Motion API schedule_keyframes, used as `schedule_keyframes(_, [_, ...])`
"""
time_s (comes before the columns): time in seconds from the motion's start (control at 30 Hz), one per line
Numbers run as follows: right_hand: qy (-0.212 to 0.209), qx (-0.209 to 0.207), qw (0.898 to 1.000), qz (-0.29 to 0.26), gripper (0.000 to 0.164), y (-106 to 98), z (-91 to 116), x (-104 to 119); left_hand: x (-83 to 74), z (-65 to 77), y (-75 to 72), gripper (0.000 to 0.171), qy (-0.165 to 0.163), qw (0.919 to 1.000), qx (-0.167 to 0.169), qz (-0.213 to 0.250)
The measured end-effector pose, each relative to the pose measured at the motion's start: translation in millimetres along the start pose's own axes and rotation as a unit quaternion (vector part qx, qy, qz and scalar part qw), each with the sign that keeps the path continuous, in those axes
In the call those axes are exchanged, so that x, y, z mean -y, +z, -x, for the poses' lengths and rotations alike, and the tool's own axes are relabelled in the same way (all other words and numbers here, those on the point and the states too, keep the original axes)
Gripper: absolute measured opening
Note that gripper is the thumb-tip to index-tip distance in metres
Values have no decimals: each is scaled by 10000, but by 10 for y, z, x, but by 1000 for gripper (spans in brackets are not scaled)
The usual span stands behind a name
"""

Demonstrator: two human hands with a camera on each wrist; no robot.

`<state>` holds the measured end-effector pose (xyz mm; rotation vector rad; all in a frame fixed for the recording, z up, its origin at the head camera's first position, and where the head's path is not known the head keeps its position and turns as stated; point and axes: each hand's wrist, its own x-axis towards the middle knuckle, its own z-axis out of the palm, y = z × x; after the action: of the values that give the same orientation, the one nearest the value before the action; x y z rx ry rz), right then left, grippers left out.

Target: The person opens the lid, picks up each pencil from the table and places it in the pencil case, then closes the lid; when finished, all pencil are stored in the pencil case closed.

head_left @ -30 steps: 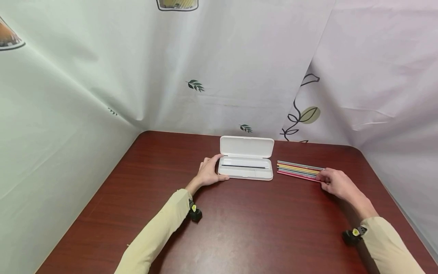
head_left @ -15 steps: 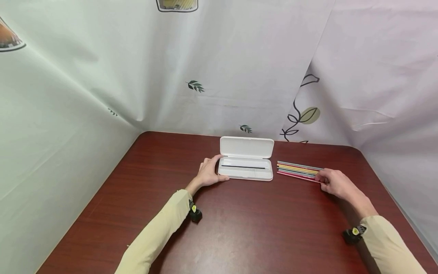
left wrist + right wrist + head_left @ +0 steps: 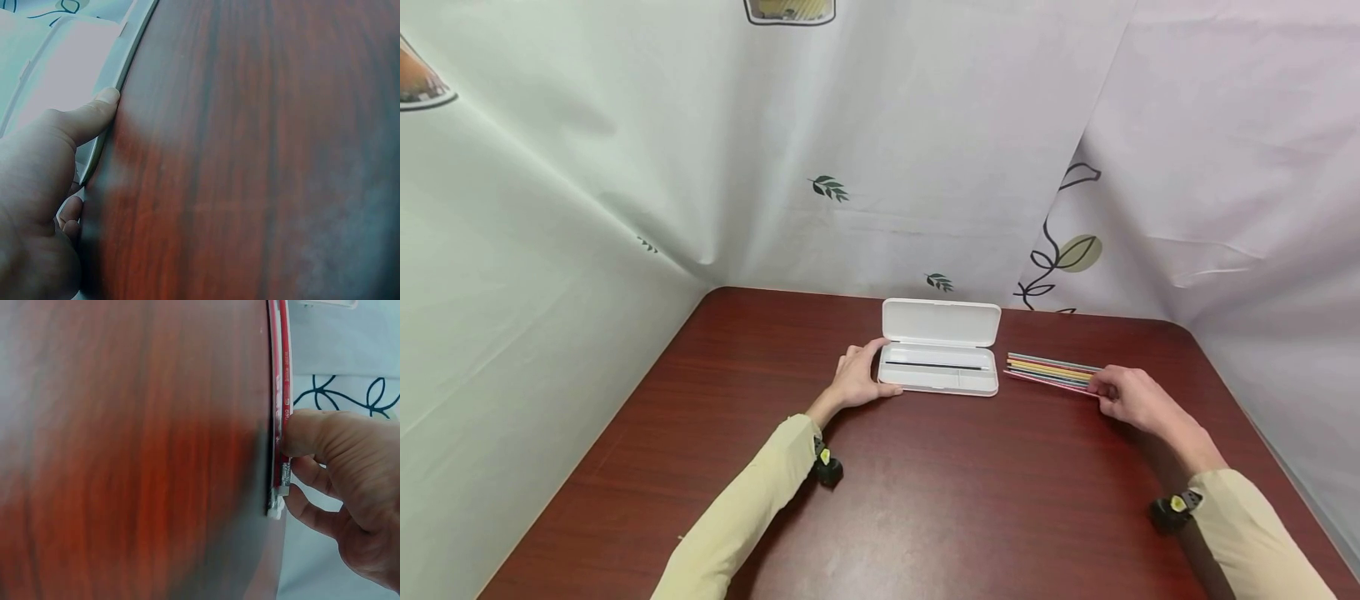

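Furthest left, we find the left hand [image 3: 855,377] spread around the near end of a white case [image 3: 928,380], thumb against the front edge and fingers toward the back corner. The case lies just right of that hand, its lid [image 3: 940,322] already swung up and tilted back. Inside, we count one dark, thin stick [image 3: 934,364], probably a pencil; judging by that, the filling has barely begun, with most of the case's room unused.

Between the case and the right hand lies a row of coloured pencils [image 3: 1049,367], not put in; their far-right ends pass behind the right hand's fingers, so we cannot give a sure count. Last, the right hand [image 3: 1138,400] pinches a red pencil [image 3: 286,375] close to its eraser end, at the row's near side. It is outside the case, well apart from the left hand.
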<state>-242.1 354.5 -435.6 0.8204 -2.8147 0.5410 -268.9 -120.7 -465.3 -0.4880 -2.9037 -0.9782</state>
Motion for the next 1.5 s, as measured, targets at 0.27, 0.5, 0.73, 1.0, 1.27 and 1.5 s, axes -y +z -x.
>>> schedule_keyframes(0.27, [-84,55,9998,-194,21,-9,-167,125,-5,-4,-2,93,8,10000,15,-28])
schedule_keyframes(0.5, [-346,-116,9988,-332,23,29,-352,245,-1,-6,-1,93,1,10000,1,-42])
schedule_keyframes(0.73, [-271,-5,9989,-388,21,103,-589,393,7,-9,-1,93,57,10000,-17,-50])
schedule_keyframes(1.0, [-397,20,9984,-409,19,230,-861,581,-3,3,-3,92,53,10000,-38,-15])
schedule_keyframes(1.27, [-482,220,9980,-357,18,331,-1113,748,-9,-9,4,92,31,10000,-67,-60])
schedule_keyframes(1.5, [-669,359,9964,-383,18,426,-1280,877,-3,2,-5,93,17,10000,-23,-17])
